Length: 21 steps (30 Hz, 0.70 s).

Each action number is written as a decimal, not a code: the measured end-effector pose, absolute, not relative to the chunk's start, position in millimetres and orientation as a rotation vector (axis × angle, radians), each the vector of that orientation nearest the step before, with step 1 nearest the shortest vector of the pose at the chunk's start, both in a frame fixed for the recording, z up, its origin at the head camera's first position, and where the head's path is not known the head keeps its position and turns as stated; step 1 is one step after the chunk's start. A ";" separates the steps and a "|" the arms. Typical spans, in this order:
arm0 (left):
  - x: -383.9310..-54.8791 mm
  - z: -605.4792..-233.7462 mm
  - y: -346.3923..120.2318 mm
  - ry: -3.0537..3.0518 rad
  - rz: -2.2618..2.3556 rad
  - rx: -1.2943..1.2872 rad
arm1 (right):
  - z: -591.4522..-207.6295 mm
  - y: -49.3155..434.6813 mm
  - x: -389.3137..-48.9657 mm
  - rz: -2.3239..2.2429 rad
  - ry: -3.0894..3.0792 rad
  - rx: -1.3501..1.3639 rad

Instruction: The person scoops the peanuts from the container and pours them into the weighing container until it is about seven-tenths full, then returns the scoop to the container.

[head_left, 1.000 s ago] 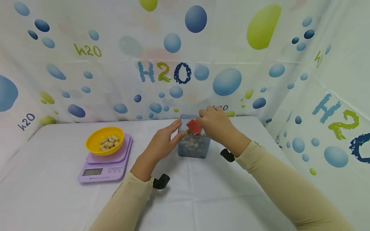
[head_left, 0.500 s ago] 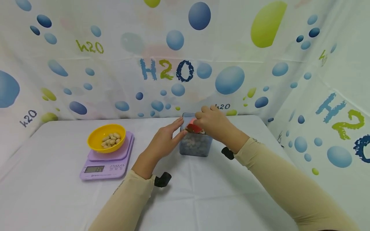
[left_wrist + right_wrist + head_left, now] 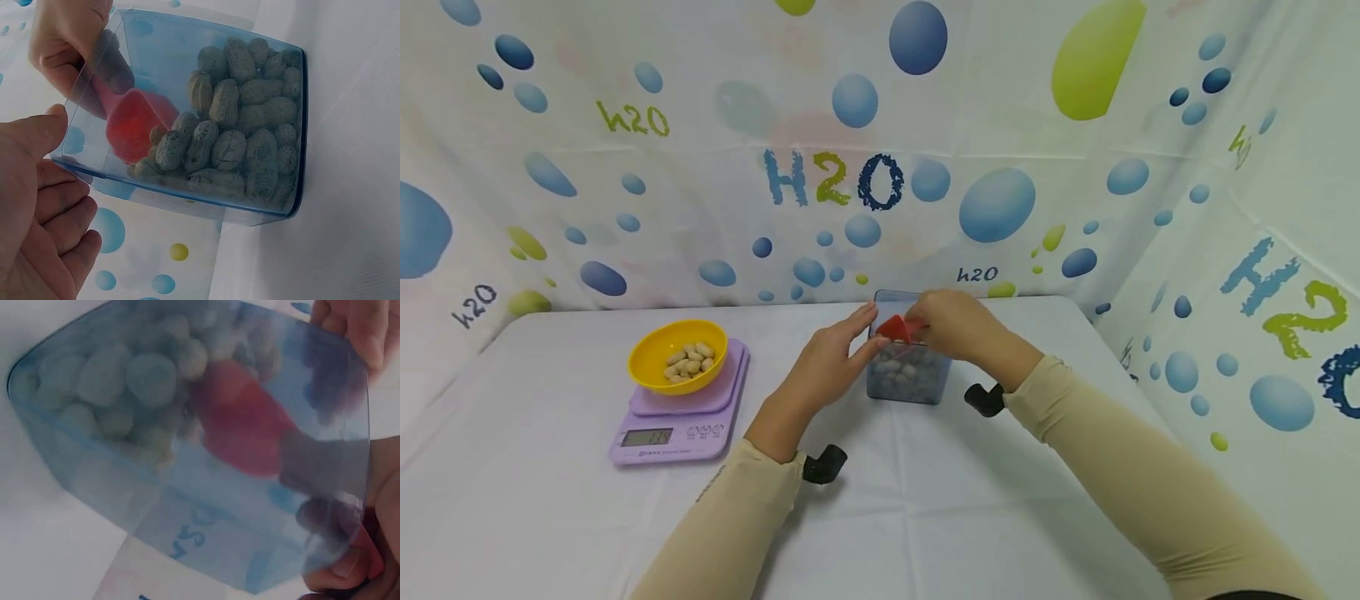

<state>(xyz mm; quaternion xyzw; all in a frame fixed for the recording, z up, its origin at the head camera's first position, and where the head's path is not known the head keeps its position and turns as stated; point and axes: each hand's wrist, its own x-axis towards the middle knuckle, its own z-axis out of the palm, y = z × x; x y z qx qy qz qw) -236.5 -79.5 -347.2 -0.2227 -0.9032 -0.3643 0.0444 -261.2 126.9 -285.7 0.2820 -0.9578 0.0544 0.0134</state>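
Observation:
A clear bluish plastic box [image 3: 908, 379] stands on the table, partly filled with unshelled peanuts [image 3: 237, 137]. My left hand [image 3: 829, 367] rests against its left side near the rim, thumb at the front corner and fingers fairly straight. My right hand [image 3: 958, 329] grips the handle of a red scoop [image 3: 893, 328] and reaches over the box's right rim. Inside the box, the scoop's bowl [image 3: 137, 122] lies against the peanuts, seen through the wall in the left wrist view. The right wrist view shows the scoop [image 3: 240, 419] blurred through the plastic.
To the left, a yellow bowl [image 3: 643, 367] with several peanuts [image 3: 689, 362] sits on a purple kitchen scale [image 3: 681, 437] with a lit display. A patterned curtain [image 3: 700, 208] hangs right behind the white tabletop [image 3: 910, 517].
My right hand has lowered a little and the scoop has turned and shifted slightly left within the box. My left hand stays at the box's side. The view has shifted slightly.

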 end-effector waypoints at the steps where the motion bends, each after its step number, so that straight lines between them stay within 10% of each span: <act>1: -236.6 -347.5 -79.4 -2.760 -1.111 -0.682 | -285.6 128.1 -262.7 0.210 -3.013 0.856; 21: -236.0 -346.4 -77.4 -2.782 -1.096 -0.671 | -289.9 156.0 -272.4 0.720 -3.106 0.624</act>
